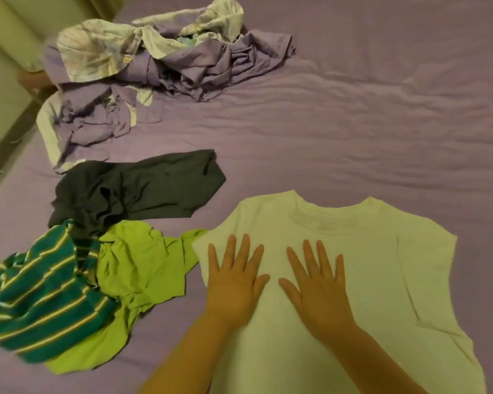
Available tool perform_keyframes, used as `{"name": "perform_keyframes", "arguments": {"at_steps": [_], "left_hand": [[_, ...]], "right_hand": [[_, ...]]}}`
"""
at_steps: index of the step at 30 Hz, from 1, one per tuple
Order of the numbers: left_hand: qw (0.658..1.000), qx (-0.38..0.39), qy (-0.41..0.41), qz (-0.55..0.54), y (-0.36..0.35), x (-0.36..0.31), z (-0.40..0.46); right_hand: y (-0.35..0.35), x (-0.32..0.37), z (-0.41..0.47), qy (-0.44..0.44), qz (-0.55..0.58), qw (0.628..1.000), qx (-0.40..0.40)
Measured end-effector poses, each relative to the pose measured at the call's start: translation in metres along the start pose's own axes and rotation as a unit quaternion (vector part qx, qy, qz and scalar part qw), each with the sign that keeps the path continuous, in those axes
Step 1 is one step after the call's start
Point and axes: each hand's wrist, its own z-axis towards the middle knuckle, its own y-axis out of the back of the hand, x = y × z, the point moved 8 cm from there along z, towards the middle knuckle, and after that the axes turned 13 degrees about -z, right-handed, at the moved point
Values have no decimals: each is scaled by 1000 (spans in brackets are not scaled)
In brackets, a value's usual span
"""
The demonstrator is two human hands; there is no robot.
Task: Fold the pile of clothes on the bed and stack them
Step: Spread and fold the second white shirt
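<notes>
A white T-shirt (362, 251) lies spread flat on the purple bed sheet (353, 123), neck pointing away from me, its left side turned in. My left hand (234, 282) and my right hand (316, 288) rest palm down on its chest, fingers apart, holding nothing. To the left lies a loose pile: a bright green garment (143, 268), a teal striped garment (40, 302) on top of it, and a dark grey garment (143, 186) behind them.
A crumpled heap of purple and pale patterned fabric (143, 66) lies at the far left of the bed. The bed's left edge (0, 177) runs beside a pale wall or cabinet (0, 52).
</notes>
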Motion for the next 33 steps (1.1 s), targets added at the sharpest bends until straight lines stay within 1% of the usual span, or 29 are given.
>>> {"name": "perform_keyframes", "arguments": {"at_steps": [2,4,6,8,10,12,14,16,18,20,23,24,25,27,29,30,33], "left_hand": [[998,-29,51,-12,20,30,8],[995,-31,92,-26,30,61,18],[993,-37,94,-60,32,83,31],[991,-50,91,-82,40,91,43],[988,-40,100,-112,47,90,55],[978,-53,103,-174,55,86,63],[958,-69,76,-268,61,79,66],[920,-36,62,-385,56,74,63],[888,-5,76,-454,50,75,58],[862,34,113,-492,41,84,52],[837,143,142,-509,24,89,40],[828,152,150,-519,20,91,36],[816,134,165,-537,19,95,33],[788,62,201,-579,22,103,30],[768,-5,228,-598,26,108,28],[764,-30,239,-598,28,108,27],[787,-72,232,-567,35,103,27]], "right_hand": [[4,35,11,16,-12,1000,11],[6,57,25,14,-13,1000,11],[5,74,41,15,-8,1000,14],[4,82,54,28,-12,999,14],[2,83,66,49,-30,998,-3],[2,79,73,71,-50,996,-18],[2,73,73,83,-55,995,-30],[1,69,68,79,-47,995,-31],[0,66,63,71,-42,996,-27],[-2,66,63,71,-46,996,-19],[-2,68,69,71,-50,996,-21],[-2,69,70,73,-51,996,-22],[-3,70,71,73,-51,996,-22],[-4,70,72,70,-48,996,-23],[-5,69,71,72,-43,996,-26],[-5,67,71,78,-42,996,-24],[-9,60,68,104,-51,993,-28]]}}
